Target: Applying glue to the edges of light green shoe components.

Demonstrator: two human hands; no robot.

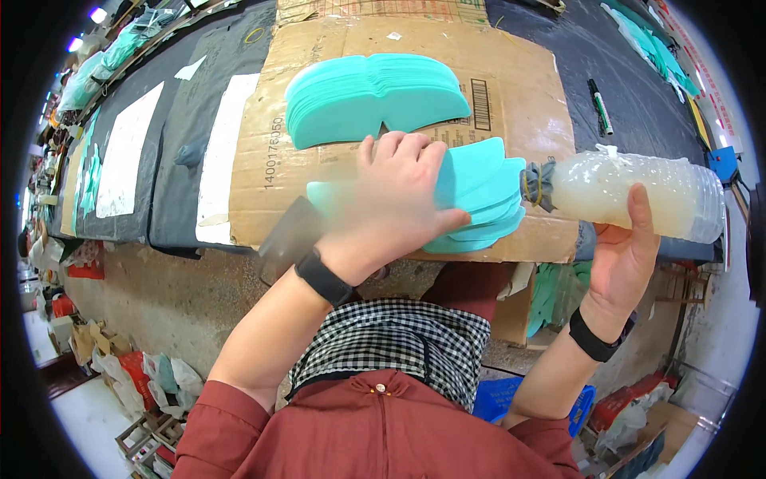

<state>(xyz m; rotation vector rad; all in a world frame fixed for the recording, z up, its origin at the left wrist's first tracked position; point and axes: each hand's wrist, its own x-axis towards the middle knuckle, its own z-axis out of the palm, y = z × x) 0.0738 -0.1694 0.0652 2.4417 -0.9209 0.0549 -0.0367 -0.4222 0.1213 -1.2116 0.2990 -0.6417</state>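
My left hand [391, 191] lies palm down across a fanned pile of teal sheet pieces [477, 188], fingers stretched out and thumb resting on the near edge. A hazy blur covers part of this hand and the pieces left of it. In my right hand [626, 263] is a clear plastic bottle [638, 191] of whitish contents, lying on its side. Its neck, wrapped in grey cloth and tied with a band, points left at the fanned pieces. Beyond my left hand sits a thick, neat stack of similar teal curved pieces [375, 100], notched in the middle.
Flattened cardboard [527, 88] covers the middle of the dark table [558, 32]. A marker pen [600, 106] lies at the right. White sheets [132, 152] are at the left. Below the table edge stands a box with teal pieces [545, 295]; a blue container [496, 397] is near my right arm.
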